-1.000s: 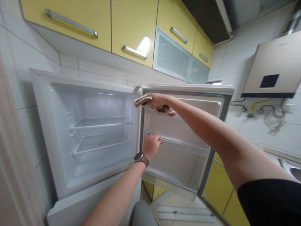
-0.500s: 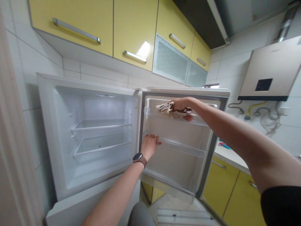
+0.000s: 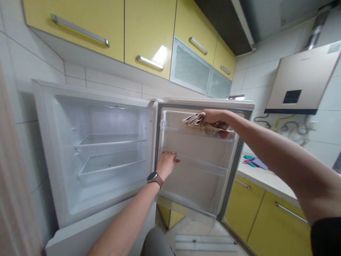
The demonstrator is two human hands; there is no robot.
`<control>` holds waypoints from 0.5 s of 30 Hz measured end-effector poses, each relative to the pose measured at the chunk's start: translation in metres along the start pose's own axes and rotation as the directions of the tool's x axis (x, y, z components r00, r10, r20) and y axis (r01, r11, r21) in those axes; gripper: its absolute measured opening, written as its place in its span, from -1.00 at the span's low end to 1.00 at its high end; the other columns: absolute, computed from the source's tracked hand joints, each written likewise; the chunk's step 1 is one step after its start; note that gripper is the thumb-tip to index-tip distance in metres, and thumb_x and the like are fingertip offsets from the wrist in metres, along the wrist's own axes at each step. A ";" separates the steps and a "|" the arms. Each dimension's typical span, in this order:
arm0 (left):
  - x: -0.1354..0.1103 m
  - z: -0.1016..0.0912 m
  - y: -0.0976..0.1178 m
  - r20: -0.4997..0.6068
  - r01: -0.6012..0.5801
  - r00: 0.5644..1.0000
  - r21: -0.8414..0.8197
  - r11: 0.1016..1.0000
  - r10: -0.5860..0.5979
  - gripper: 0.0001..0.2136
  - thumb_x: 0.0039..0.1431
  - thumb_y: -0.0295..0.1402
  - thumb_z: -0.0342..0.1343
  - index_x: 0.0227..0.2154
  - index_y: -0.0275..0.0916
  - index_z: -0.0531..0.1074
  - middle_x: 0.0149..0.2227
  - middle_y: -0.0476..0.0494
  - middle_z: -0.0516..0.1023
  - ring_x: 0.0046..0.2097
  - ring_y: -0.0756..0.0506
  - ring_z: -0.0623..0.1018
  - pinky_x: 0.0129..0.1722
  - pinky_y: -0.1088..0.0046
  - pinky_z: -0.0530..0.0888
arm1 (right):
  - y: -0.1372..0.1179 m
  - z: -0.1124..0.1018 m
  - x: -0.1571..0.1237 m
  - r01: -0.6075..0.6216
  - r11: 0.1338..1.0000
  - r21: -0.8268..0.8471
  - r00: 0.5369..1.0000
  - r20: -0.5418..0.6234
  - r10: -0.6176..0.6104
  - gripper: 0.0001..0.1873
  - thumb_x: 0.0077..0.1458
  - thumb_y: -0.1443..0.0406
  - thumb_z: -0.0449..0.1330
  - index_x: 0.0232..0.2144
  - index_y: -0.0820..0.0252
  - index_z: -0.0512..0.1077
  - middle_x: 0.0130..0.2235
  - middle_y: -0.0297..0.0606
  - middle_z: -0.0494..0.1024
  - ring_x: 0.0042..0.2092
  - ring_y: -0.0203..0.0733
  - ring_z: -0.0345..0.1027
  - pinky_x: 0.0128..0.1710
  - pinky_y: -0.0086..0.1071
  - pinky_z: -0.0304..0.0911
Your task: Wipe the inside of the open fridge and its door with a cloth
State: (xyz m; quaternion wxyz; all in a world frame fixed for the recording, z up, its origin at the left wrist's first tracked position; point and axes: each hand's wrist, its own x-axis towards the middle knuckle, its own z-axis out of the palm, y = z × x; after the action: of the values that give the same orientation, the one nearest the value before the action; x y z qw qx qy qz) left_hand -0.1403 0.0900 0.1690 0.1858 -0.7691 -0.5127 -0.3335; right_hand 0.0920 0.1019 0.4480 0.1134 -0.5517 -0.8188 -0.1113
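My right hand (image 3: pixel 215 116) is closed on a crumpled, patterned beige-and-brown cloth (image 3: pixel 194 120). It reaches into the clear top shelf (image 3: pixel 172 126) on the inside of the swung-open fridge door (image 3: pixel 195 186); some fingertips show through the plastic. Lower down, my left hand (image 3: pixel 165 164) has its fingers curled over the left end of the middle door shelf (image 3: pixel 205 167), and a watch (image 3: pixel 152 176) is on that wrist. Left of the door, the fridge compartment (image 3: pixel 106 192) holds two glass shelves (image 3: pixel 113 160), with a small dark speck on the lower one.
Yellow wall cabinets (image 3: pixel 149 32) hang above the fridge. A water heater (image 3: pixel 303 78) with hoses is on the right wall. Colourful items lie on the counter (image 3: pixel 269 179) behind the door. Below the door, a flat white panel (image 3: pixel 205 242) rests on the floor.
My right hand has slid the cloth a little to the right along the top door shelf. The left hand keeps its place at the middle shelf. The view has shifted slightly.
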 end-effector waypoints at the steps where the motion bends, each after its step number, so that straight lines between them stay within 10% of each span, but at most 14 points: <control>1: 0.000 0.000 0.000 0.004 -0.001 1.000 0.008 1.000 0.001 -0.80 0.36 -0.17 0.17 -0.27 -0.19 0.55 -0.20 -0.18 0.61 -0.02 -0.23 0.53 0.07 0.16 0.28 | -0.005 0.002 0.005 0.060 0.998 0.002 0.998 0.024 -0.060 -0.74 0.00 0.29 0.33 -0.20 0.18 0.60 -0.27 -0.25 0.65 -0.28 -0.14 0.50 -0.34 -0.42 0.32; 11: -0.001 0.003 -0.001 0.008 0.023 1.000 0.022 0.999 -0.023 -0.77 0.38 -0.12 0.13 -0.25 -0.15 0.54 -0.19 -0.13 0.61 0.00 -0.19 0.52 0.13 0.20 0.26 | -0.098 0.041 0.057 0.125 0.992 -0.020 0.964 -0.233 -0.126 -0.61 0.14 0.24 0.24 0.03 0.14 0.53 0.02 -0.06 0.63 -0.01 0.01 0.52 -0.17 -0.41 0.29; 15: -0.002 0.005 -0.002 -0.007 0.015 1.000 0.009 1.000 -0.014 -0.77 0.40 -0.13 0.11 -0.24 -0.15 0.55 -0.21 -0.14 0.61 -0.01 -0.18 0.52 0.11 0.21 0.27 | -0.119 0.054 0.077 0.291 0.957 -0.012 0.943 -0.164 -0.289 -0.62 0.16 0.30 0.21 0.04 0.16 0.49 0.01 -0.16 0.63 -0.03 -0.11 0.49 -0.17 -0.48 0.27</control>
State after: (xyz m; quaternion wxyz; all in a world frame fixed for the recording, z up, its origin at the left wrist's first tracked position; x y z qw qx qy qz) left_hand -0.1412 0.0925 0.1643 0.1885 -0.7634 -0.5191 -0.3351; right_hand -0.0502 0.1424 0.4137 0.1664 -0.4134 -0.8796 -0.1669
